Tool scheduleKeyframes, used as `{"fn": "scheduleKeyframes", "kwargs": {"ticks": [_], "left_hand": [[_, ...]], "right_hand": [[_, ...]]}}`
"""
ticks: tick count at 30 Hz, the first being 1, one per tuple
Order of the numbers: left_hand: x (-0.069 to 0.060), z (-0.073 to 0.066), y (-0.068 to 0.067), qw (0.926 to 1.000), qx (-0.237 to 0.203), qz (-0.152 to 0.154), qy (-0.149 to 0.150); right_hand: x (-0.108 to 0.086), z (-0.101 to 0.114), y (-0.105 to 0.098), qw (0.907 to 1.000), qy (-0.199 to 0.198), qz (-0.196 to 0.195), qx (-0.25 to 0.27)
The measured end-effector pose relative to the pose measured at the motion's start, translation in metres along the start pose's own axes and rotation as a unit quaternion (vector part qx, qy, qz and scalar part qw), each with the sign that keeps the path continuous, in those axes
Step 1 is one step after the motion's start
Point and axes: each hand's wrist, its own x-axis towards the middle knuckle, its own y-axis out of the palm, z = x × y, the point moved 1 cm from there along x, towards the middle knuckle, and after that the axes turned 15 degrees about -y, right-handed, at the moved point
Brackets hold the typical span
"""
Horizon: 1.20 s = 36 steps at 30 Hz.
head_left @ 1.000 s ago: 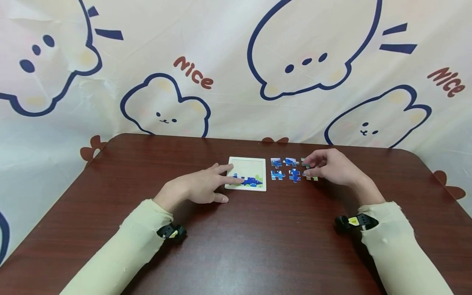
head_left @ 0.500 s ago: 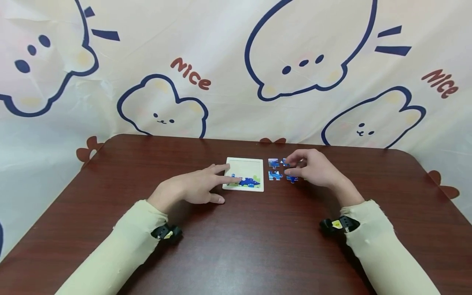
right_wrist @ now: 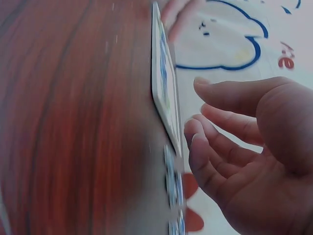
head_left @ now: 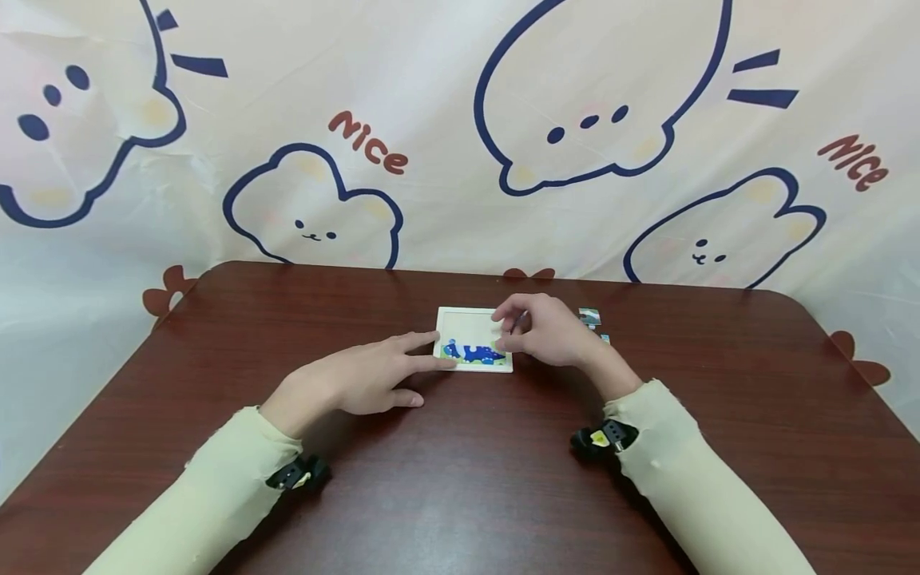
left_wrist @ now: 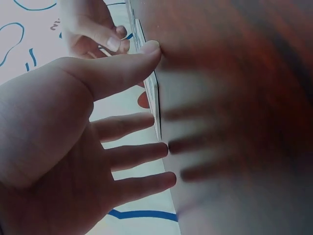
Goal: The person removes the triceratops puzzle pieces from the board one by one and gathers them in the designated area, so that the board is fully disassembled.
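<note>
A white-framed jigsaw tray [head_left: 467,321] lies flat on the table, a strip of blue dinosaur picture [head_left: 474,354] along its near side. My left hand [head_left: 362,374] stretches its straight fingers to the tray's left edge, two fingertips touching the frame. Over the tray's right part hovers my right hand [head_left: 549,331]. Its thumb and fingers are loosely bent and apart in the right wrist view, and no piece shows between them. Right of the tray, a jigsaw piece [head_left: 589,316] shows beyond the right hand, which hides most of the other loose pieces.
The brown wooden table [head_left: 446,479] reaches back to a pale curtain [head_left: 446,96] with cartoon outlines. Low in the right wrist view, loose pieces [right_wrist: 172,181] lie in line with the tray. Each wrist wears a black strapped device [head_left: 604,439].
My right hand has travelled left, from the far column of loose pieces to over the tray. The left hand has drawn back slightly, uncovering more of the dinosaur picture.
</note>
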Motion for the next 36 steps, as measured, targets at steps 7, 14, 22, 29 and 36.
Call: {"fn": "scheduleKeyframes", "kwargs": {"ticks": [7, 14, 22, 29, 36], "left_hand": [[-0.004, 0.001, 0.003, 0.9996, 0.01, -0.014, 0.023], [-0.004, 0.001, 0.005, 0.9992, 0.006, -0.023, 0.033], [-0.006, 0.0, 0.005, 0.9999, -0.005, 0.003, 0.013], [-0.007, 0.0, 0.006, 0.9993, -0.018, 0.032, -0.008], [-0.007, 0.001, 0.006, 0.9988, -0.027, 0.04, -0.008]], "right_hand": [[0.017, 0.017, 0.023, 0.9989, -0.017, 0.039, 0.022], [0.027, 0.027, 0.038, 0.9982, -0.004, 0.058, 0.012], [0.031, 0.028, 0.045, 0.9977, 0.011, 0.064, 0.02], [0.033, 0.026, 0.047, 0.9974, 0.016, 0.061, 0.035], [0.032, 0.028, 0.047, 0.9975, 0.012, 0.064, 0.03]]}}
